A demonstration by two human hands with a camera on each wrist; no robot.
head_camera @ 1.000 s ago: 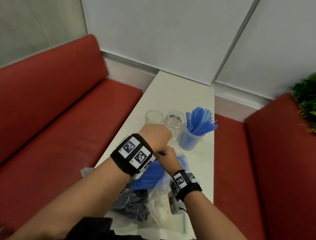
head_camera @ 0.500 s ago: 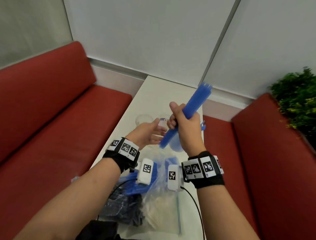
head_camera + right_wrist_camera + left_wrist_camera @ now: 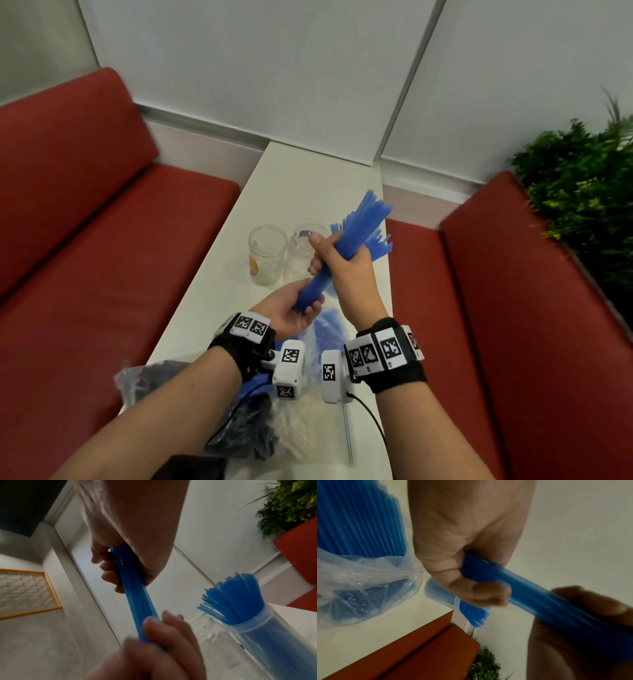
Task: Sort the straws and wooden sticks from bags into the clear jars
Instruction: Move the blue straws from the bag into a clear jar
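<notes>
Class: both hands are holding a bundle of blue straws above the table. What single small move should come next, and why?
Probably carry the bundle of blue straws right to the jar of blue straws. The right hand grips its middle, the left hand its lower end, and that jar already holds matching straws.

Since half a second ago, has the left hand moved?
Yes. The left hand has closed its grip on the lower end of the blue straw bundle, nearer the right hand, below the clear jars.
</notes>
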